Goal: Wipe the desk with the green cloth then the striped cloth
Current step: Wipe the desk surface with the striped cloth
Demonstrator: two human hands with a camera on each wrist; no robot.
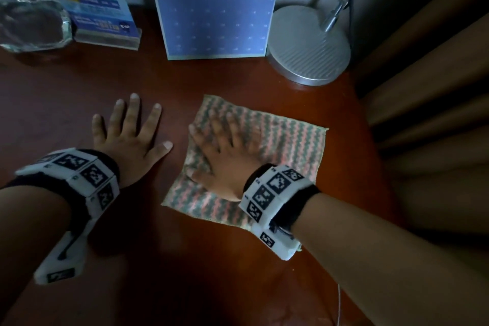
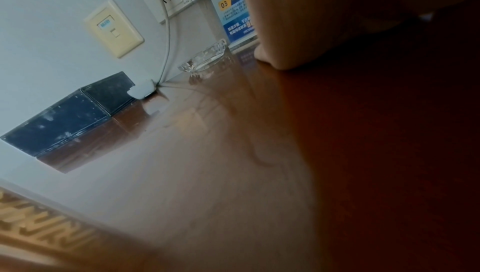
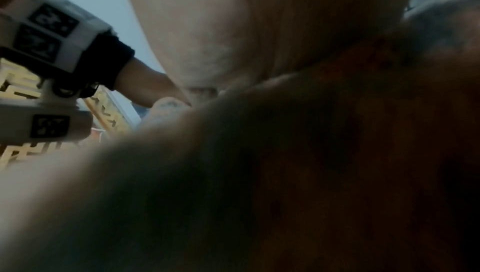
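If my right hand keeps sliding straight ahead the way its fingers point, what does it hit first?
Probably the upright blue patterned board at the back of the reddish-brown wooden desk. The right hand, flat on the pink-and-green striped cloth, points there, though its exact line is uncertain.

Up close, the blurred pale underside of the right hand (image 3: 233, 30) fills the top, pressing into fuzzy cloth (image 3: 171, 106). At left sits the other arm's white marker-covered wrist rig (image 3: 52, 36) with its black strap (image 3: 109, 58). Dark blur swallows the lower right.

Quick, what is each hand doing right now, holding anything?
Left hand: open, fingers spread flat on the bare desk, holding nothing.
Right hand: open, fingers straight, pressing flat on the striped cloth.
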